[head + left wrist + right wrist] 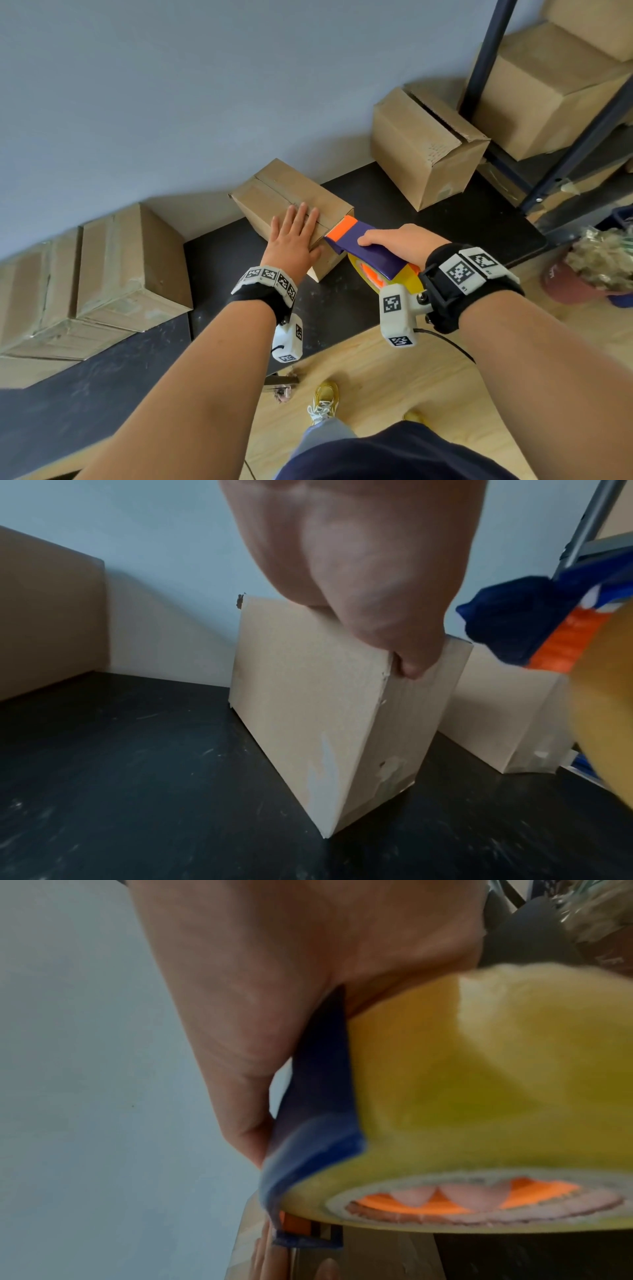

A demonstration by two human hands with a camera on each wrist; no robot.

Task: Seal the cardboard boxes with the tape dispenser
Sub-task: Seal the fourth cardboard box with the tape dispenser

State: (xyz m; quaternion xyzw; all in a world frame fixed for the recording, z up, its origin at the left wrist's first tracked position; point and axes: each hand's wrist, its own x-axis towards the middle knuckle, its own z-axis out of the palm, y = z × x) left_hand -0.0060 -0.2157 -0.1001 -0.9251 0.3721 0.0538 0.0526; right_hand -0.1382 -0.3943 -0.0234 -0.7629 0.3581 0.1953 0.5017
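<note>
A small cardboard box [270, 192] stands on the black table [335, 308] near the wall, its top flaps meeting in a centre seam. My left hand [294, 233] lies flat on the box top with straight fingers, pressing the flaps down; in the left wrist view the palm [359, 574] rests on the box's [308, 696] top edge. My right hand [397, 241] grips a purple and orange tape dispenser [359, 246] with a yellow tape roll [496, 1096]. The dispenser's orange front edge touches the near right edge of the box top.
An unsealed box [421, 147] stands at the back right of the table. Two boxes [102, 274] lie at the left. A dark metal shelf frame [486, 54] with more boxes [548, 89] stands at the right. A potted plant [596, 267] sits on the wooden floor.
</note>
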